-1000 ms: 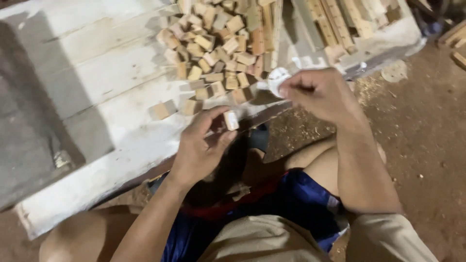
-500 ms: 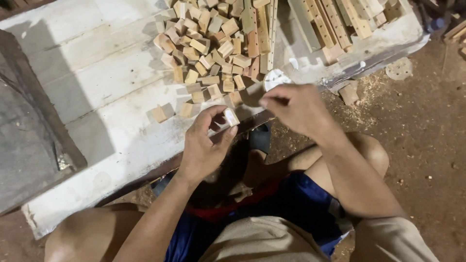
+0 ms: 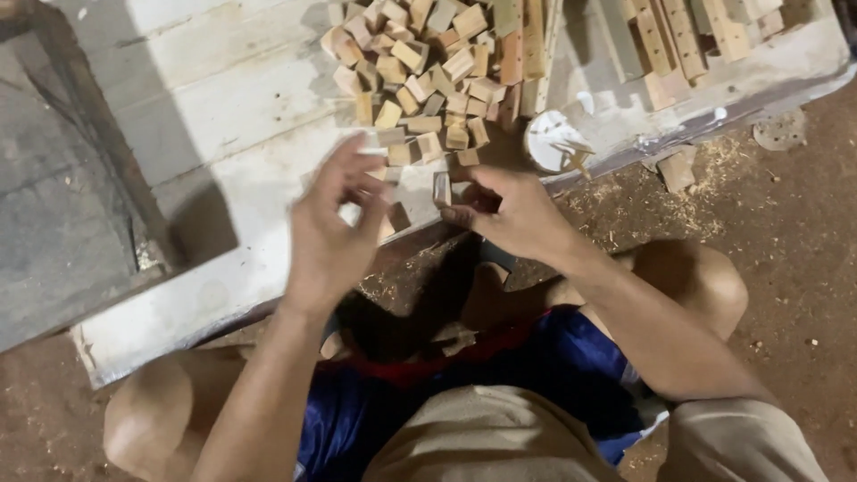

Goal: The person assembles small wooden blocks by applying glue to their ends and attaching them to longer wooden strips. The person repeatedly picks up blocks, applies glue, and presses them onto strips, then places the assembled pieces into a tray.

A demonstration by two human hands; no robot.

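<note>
Right hand (image 3: 513,219) fingers pinching a small wooden block (image 3: 441,187), left hand (image 3: 335,228) fingers loosely spread beside the block pile (image 3: 428,71)

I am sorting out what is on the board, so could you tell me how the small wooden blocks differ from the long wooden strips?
The small wooden blocks are short and chunky; the long wooden strips are slender. The blocks lie jumbled in a loose heap; the strips lie side by side. Both are pale bare wood on the white board.

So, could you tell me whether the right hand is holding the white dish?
No, the right hand pinches a small wooden block; the white dish sits apart on the board.
</note>
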